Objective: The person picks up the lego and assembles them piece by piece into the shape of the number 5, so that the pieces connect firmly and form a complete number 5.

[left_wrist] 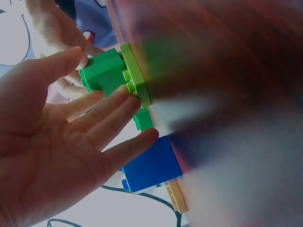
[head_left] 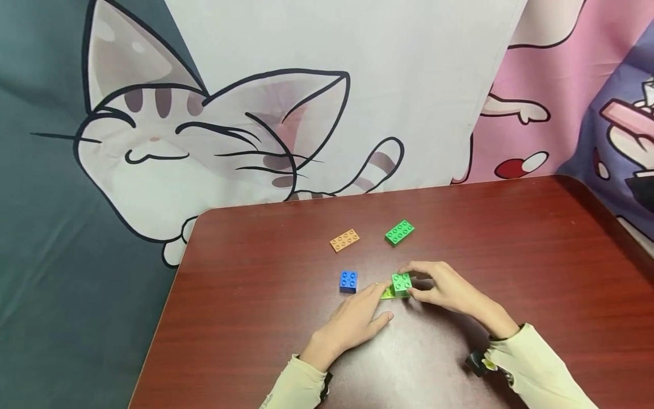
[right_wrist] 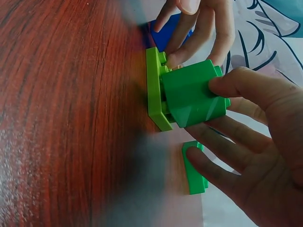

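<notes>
Head view, lower centre: right hand point(head_left: 444, 288) pinches green block point(head_left: 402, 285); left hand point(head_left: 349, 321), fingers straight, touches lime plate point(head_left: 388, 293). Block likely light, stiff; grip opposite sides.

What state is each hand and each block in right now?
Right hand: pinching the square green block.
Square green block: studs up, over the lime plate; full seating unclear.
Lime plate: flat, studs up.
Left hand: open, at the lime plate's end.
Blue block: studs up, unheld.
Orange plate: studs up, unheld.
Long green block: studs up, unheld.
</notes>
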`<state>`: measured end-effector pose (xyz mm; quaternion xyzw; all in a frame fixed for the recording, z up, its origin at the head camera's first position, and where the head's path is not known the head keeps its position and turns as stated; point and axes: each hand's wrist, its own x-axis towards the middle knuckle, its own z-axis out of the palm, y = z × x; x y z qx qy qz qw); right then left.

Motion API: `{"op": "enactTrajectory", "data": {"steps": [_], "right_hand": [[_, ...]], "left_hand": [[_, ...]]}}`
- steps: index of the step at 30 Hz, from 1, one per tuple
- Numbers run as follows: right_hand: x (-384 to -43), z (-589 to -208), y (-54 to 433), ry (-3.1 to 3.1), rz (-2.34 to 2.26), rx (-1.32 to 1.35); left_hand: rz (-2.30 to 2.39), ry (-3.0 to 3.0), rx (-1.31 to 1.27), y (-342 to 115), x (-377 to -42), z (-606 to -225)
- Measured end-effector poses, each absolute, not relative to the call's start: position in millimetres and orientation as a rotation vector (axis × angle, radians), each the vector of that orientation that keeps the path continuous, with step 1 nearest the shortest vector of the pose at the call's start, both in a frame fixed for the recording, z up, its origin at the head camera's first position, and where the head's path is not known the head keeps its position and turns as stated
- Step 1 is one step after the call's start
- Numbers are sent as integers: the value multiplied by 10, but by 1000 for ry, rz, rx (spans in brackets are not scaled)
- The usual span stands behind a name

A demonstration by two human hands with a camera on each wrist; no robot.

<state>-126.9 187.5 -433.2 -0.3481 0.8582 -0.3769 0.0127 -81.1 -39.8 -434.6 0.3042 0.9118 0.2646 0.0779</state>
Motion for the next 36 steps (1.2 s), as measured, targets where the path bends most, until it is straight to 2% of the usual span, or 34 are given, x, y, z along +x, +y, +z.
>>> {"op": "enactTrajectory", "data": {"steps": [13,36], "right_hand": [[-1269,-4332,1903,2627,-1288,-1071],[-1296,-4444,1966,2635,-1273,-1099]], "left_hand": [[808,2697,969,-428,-856,-4333],[816,2694,915,-422,-840,-4313]]}}
